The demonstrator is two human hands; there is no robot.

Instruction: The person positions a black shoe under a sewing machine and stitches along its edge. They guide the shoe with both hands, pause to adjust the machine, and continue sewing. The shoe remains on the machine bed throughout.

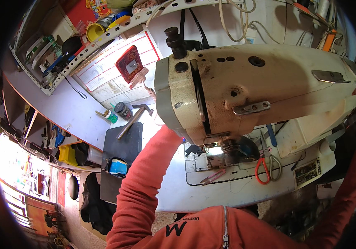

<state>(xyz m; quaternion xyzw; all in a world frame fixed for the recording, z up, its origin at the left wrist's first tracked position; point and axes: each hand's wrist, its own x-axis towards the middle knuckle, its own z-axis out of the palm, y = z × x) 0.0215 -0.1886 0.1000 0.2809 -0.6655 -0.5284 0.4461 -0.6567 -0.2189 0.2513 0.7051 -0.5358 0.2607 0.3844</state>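
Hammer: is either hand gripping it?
No, the hammer lies untouched left of the sewing machine, its handle end over the dark board.

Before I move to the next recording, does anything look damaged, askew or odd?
Two minor oddities: the sewing machine has brownish stains or wear across its cream casing, and the scissors beneath its arm have mismatched handle loops, one red, one greyish. Nothing is plainly broken.

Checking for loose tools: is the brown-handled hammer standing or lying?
Lying down: the hammer slants partly across the flat black board.
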